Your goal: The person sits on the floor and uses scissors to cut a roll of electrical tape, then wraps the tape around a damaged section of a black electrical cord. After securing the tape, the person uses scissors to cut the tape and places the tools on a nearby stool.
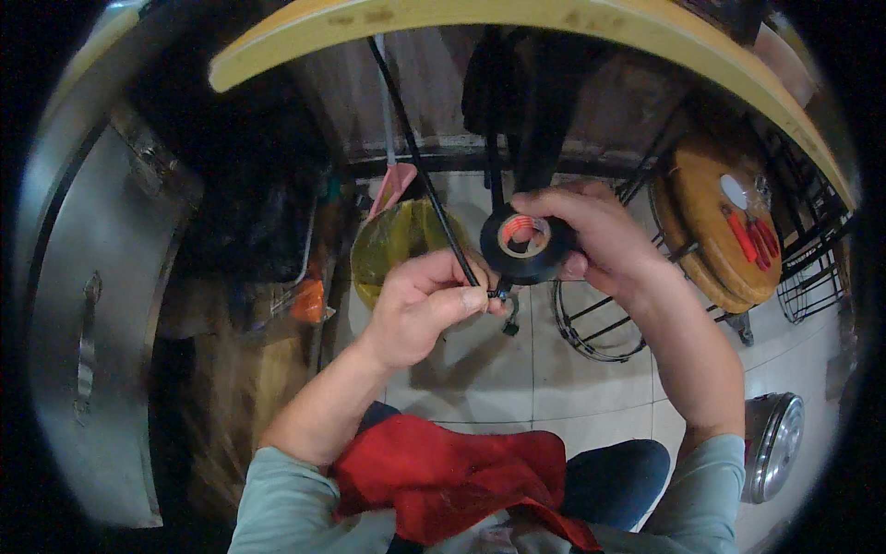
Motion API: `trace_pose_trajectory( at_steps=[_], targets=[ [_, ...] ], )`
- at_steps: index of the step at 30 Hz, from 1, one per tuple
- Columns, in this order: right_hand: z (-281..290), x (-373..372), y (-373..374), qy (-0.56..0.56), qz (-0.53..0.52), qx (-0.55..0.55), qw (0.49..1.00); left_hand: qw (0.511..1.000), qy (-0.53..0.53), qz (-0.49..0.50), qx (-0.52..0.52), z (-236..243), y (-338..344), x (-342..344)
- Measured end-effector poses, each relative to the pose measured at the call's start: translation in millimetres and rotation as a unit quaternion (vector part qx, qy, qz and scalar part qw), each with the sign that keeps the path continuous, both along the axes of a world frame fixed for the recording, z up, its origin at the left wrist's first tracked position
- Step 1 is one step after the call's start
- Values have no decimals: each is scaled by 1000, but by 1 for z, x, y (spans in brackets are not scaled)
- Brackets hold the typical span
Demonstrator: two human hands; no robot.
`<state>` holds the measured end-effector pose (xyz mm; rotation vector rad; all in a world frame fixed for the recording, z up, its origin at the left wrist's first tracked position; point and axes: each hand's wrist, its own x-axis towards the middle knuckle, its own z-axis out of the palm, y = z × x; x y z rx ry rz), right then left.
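Observation:
My left hand (415, 309) pinches a black cable (417, 152) near its lower end, thumb and fingers pressed together. The cable slants down from the yellow-edged table top to my fingertips. In my right hand (604, 231) is a roll of black electrical tape (530, 270), gripped at its rim, its flat side with a pale core facing up. The roll sits just right of the cable end, close to my left fingertips. A short dark end piece (510, 325) hangs below them; whether it belongs to the cable or the tape I cannot tell.
Overhead curves the yellow table edge (443, 17). A rack at the right holds round wooden boards (692, 231) with red-handled tools (752, 235) on top. A lidded metal pot (775, 448) stands lower right, a metal cabinet (92, 305) left. Behind my hands are a yellow-green basin (369, 249) and pink dustpan (395, 185).

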<state>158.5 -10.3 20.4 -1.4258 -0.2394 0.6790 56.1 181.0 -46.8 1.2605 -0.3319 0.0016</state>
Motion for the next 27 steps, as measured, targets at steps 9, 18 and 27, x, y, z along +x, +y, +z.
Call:
trace_pose_trajectory(
  at_steps=[9,18,27],
  targets=[
    [-55,-8,25,19,-139,25,990,999,30,4,31,15,4,-13],
    [-79,-69,27,45,-168,296,939,996,60,1,65,22,8,-13],
    [-95,-83,24,37,-84,209,974,989,101,-6,108,34,4,-9]
  ],
)
